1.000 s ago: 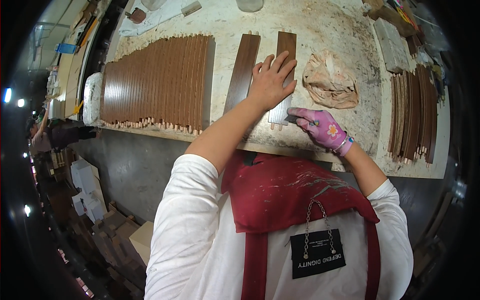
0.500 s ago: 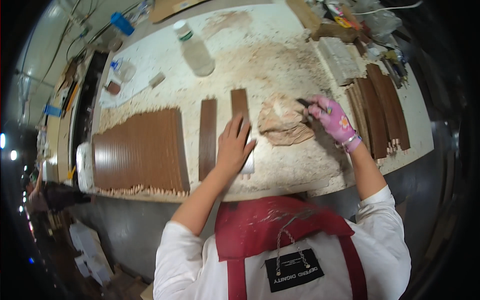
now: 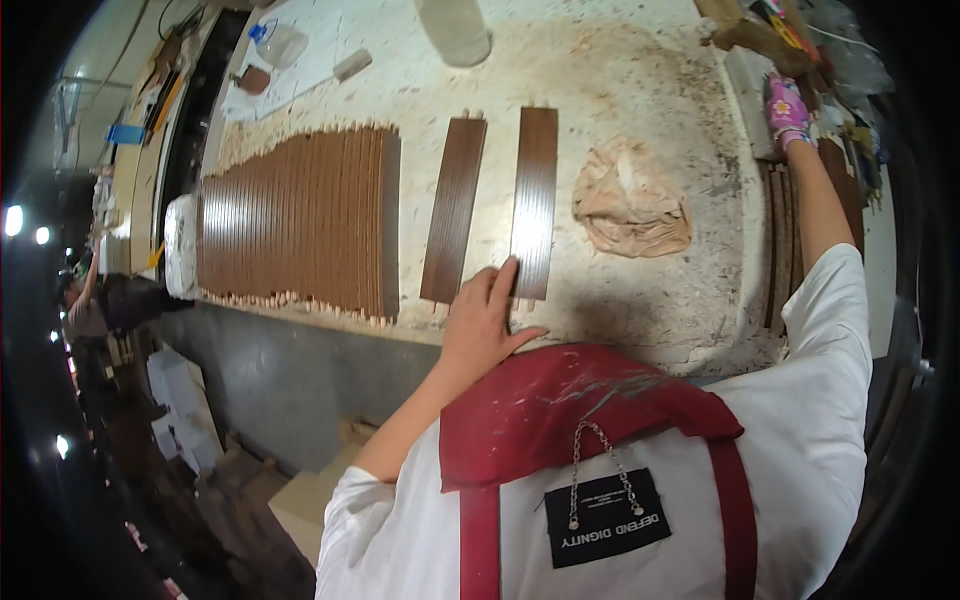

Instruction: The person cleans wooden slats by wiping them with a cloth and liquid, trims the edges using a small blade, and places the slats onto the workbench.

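My left hand (image 3: pixel 485 325) lies flat on the stained workbench (image 3: pixel 640 70), fingers apart, fingertips touching the near end of a dark brown wooden slat (image 3: pixel 535 200). A second loose slat (image 3: pixel 455 205) lies just left of it. My right hand (image 3: pixel 787 108), in a pink patterned glove, reaches far to the right, over a stack of brown slats (image 3: pixel 785 235) at the bench's right side. Whether it grips anything is hidden. A crumpled beige rag (image 3: pixel 630 205) rests between the two hands.
A wide row of finished brown slats (image 3: pixel 300 225) covers the bench's left part. A clear plastic bottle (image 3: pixel 455 30) lies at the far edge, with small items (image 3: pixel 350 65) nearby. Cardboard boxes (image 3: pixel 310 500) sit on the floor below. Another person (image 3: pixel 100 300) is at far left.
My right hand has left the rag and swung out to the far right. My left hand slid down to the near end of the slat. The view moved closer.
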Tool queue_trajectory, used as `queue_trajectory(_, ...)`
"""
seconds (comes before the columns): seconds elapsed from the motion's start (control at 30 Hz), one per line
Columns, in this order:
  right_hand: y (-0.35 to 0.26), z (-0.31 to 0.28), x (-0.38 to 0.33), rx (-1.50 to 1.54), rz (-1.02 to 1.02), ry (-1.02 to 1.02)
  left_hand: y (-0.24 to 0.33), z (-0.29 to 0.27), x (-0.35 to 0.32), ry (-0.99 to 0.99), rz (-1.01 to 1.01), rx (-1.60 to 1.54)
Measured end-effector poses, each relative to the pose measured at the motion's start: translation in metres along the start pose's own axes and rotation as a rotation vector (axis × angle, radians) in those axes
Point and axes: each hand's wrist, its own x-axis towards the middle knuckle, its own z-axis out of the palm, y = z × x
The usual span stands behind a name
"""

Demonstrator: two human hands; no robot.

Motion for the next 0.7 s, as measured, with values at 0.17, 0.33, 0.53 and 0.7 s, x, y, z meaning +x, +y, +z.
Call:
queue_trajectory(0.17,0.000,0.024,0.002,0.062,0.048,-0.106,-0.004,0.008,0.006,-0.058,-0.069,0.162)
queue_trajectory(0.33,0.007,0.031,-0.003,-0.007,0.004,-0.161,-0.014,0.010,-0.004,0.121,-0.142,-0.026)
queue_trajectory(0.53,0.009,0.030,-0.007,-0.065,-0.014,-0.217,-0.015,0.007,-0.014,0.211,-0.252,-0.163)
queue_trajectory(0.7,0.009,0.027,-0.001,-0.119,-0.037,-0.252,-0.016,0.011,-0.017,0.240,-0.299,-0.210)
